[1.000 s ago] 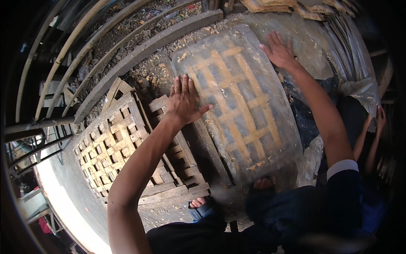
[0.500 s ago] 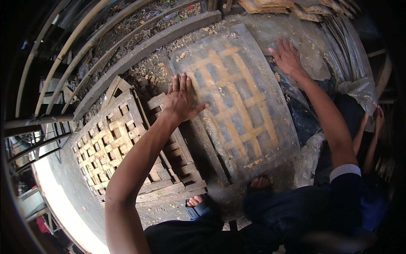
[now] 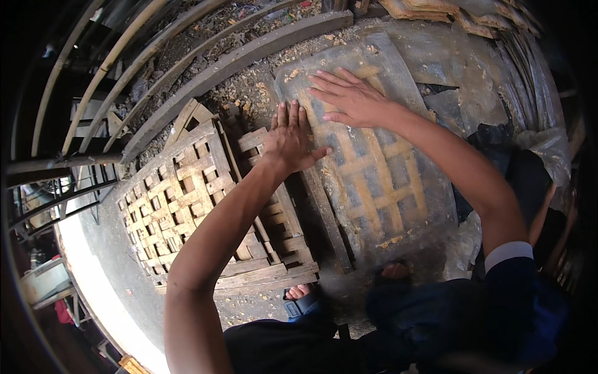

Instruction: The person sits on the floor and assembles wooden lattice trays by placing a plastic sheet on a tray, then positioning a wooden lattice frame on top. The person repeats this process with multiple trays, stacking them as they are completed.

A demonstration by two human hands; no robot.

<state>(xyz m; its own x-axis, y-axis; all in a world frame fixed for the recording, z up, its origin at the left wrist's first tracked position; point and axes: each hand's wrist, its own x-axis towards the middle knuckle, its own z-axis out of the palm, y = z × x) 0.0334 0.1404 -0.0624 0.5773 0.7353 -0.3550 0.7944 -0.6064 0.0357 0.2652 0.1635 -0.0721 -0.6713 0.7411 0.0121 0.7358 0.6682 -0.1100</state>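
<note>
Around the right fingers [image 3: 336, 87], a translucent plastic sheet [image 3: 392, 162] looks cloudy, smooth and faintly glossy. Left of the left fingers [image 3: 294, 113], a woven panel [image 3: 177, 199] of flat wooden strips looks dry and matt; beyond them, a wooden beam [image 3: 243, 78] is rough and dull. Far right of both, plastic sheeting [image 3: 545, 87] is wrinkled and shiny.

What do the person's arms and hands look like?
The left hand and right hand are bare, with no gloves, rings or watch showing. A short, dark blue sleeve with a pale band at its edge covers the right upper arm. No sleeve shows on the left.
</note>
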